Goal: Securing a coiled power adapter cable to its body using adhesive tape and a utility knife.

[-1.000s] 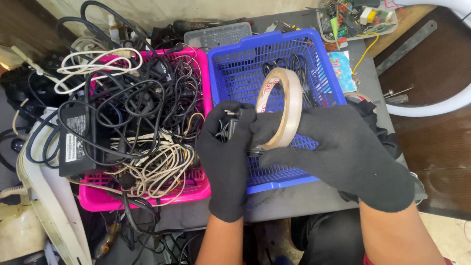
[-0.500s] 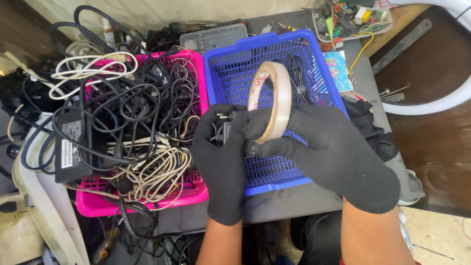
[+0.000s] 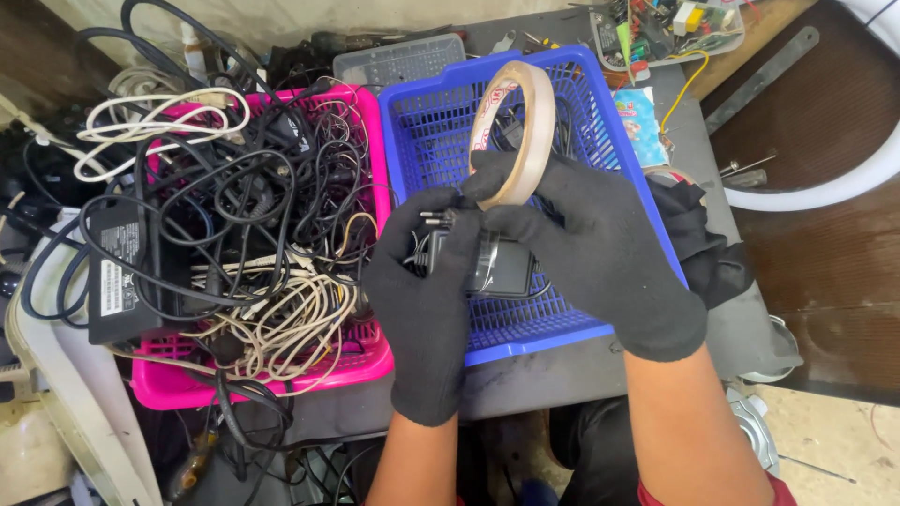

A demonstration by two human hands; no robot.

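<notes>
Both my hands wear black gloves and meet over a blue plastic basket [image 3: 431,122]. My left hand [image 3: 427,300] grips a small black plug adapter [image 3: 487,258] with two prongs pointing left. My right hand [image 3: 600,253] holds a roll of clear tape [image 3: 520,126] upright by its lower rim, and its fingers also rest on the adapter. A strip of tape seems to wrap around the adapter's body.
A pink basket [image 3: 272,370] at left overflows with tangled black and white cables and a black power brick [image 3: 117,272]. A circuit board tray [image 3: 666,23] lies at top right. A black cloth [image 3: 712,258] lies right of the blue basket. A white curved pipe [image 3: 825,183] sits far right.
The tape roll has risen and tilted more upright over the blue basket. The adapter now shows more fully between my hands, which have drifted slightly right.
</notes>
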